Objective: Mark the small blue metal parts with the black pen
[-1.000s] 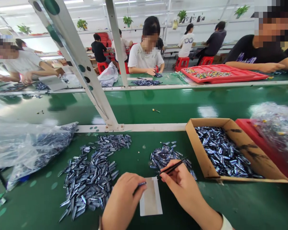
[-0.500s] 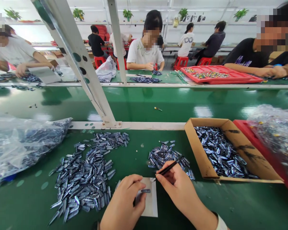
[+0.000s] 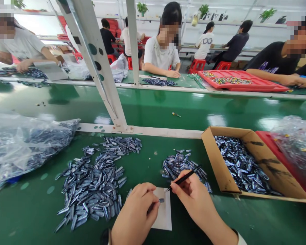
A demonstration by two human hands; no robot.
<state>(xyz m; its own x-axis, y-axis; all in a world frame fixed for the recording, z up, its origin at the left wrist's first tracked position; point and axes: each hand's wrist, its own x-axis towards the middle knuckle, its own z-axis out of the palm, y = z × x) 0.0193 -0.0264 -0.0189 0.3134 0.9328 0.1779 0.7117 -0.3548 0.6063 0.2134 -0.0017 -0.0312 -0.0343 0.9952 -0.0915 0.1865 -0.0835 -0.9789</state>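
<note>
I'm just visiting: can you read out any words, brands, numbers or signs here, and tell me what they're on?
No text can be read in this picture.
Purple print on the black shirt: too blurred to read.
Looped print on a white shirt farther back: no letters I can make out.
Cardboard box: dark marks, no legible lettering.
Pale sheet: no writing visible.

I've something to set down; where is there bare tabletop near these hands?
Green tabletop lies bare right of the right hand, in front of the cardboard box. A narrower, nearly bare gap separates the large heap from the smaller pile. It's crowded around the left hand, beside that heap and the white sheet.
</note>
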